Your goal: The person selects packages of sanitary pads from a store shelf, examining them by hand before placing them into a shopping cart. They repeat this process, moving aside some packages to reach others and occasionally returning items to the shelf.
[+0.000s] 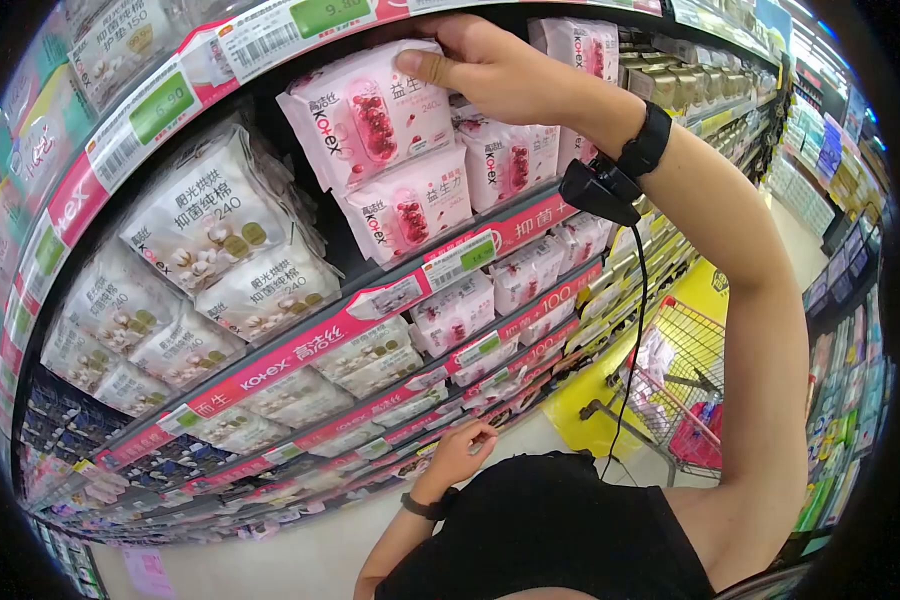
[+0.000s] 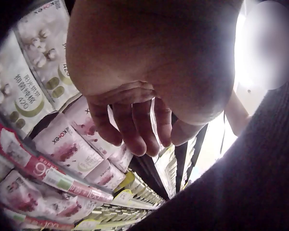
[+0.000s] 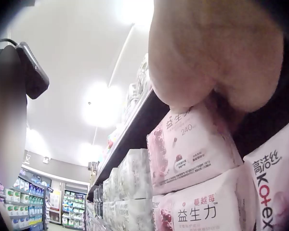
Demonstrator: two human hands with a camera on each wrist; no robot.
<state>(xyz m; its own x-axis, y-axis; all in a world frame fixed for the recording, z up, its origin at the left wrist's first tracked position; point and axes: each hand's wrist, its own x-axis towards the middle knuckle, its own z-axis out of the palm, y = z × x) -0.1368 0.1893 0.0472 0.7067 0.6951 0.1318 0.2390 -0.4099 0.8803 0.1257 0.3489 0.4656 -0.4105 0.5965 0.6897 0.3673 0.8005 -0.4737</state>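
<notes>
My right hand (image 1: 470,65) reaches to the upper shelf and pinches the top edge of a pink Kotex pack (image 1: 375,120), thumb on its front. That pack (image 3: 192,144) rests on another pink pack (image 3: 207,207) in the right wrist view; the right hand (image 3: 216,53) covers its top, and the fingers behind are hidden. Lower down, away from the packs, my left hand (image 1: 462,455) hangs with fingers loosely curled and holds nothing. The left wrist view shows the same left hand (image 2: 139,96), its fingers bent loosely before the shelves.
White cotton packs (image 1: 210,220) are stacked left of the pink ones. A price-tag rail (image 1: 160,105) runs above, close to the right hand. More pink packs (image 1: 515,160) stand to the right. A shopping cart (image 1: 675,380) with goods is in the aisle at the right.
</notes>
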